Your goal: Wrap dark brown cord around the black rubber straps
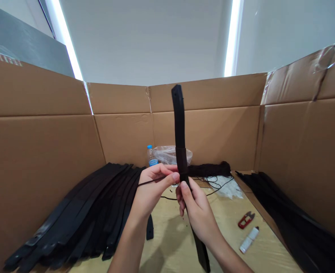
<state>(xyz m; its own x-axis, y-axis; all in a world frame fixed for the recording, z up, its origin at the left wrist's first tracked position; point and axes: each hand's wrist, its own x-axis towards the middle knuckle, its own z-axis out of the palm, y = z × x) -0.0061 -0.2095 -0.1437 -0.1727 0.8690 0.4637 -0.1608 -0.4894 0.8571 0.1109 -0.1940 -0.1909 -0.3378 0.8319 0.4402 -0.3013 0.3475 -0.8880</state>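
Observation:
Upright before me stands a long, slightly curved black strap [180,125], its lower end tilting to the right. A band of dark cord wrapping [181,161] circles it around the middle. My right hand [194,204] is closed round the strap just below that band. With thumb and fingers together, my left hand [156,185] pinches a thin dark cord [150,182] at the strap's left edge. The cord's tail trails left across that hand. Fingers hide where the cord meets the strap.
Many black straps [79,212] lie in a pile at left, with more dark strips [287,216] at right. A dark yarn bundle [213,169], clear bag [167,153] and bottle [152,157] sit behind. Red thread snips [246,220] and a white tube [249,240] lie right. Cardboard walls [122,132] surround the table.

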